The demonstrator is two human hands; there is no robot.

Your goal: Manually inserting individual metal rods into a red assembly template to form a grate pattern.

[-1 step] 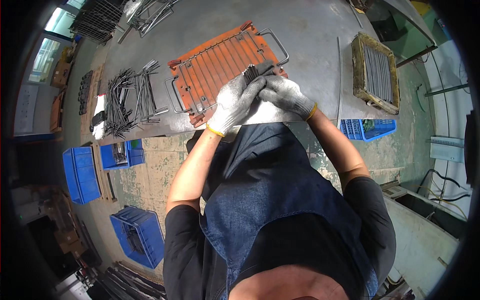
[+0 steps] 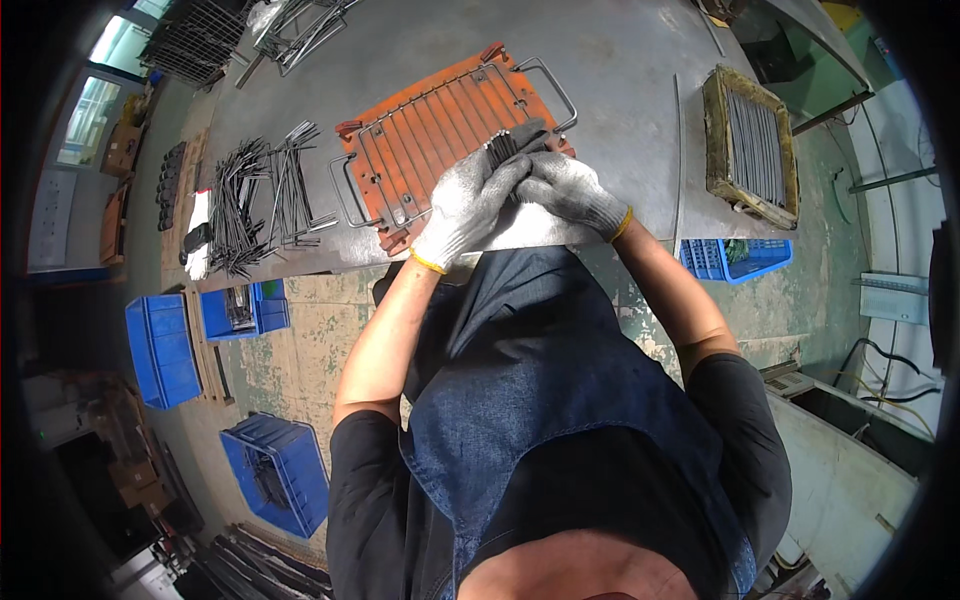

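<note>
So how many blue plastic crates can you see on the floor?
4, more may be hidden: a blue plastic crate at far left, a smaller one beside it, a large one lower left, one under the grey metal table's right edge.

Brown cardboard boxes (image 2: 122,150) stand stacked at the far left, beyond the left end of the grey bench (image 2: 620,90), under a window. More brown cartons (image 2: 135,480) sit on the floor well below that bench end, beside blue crates. No labels, signs or screens can be made out.
</note>
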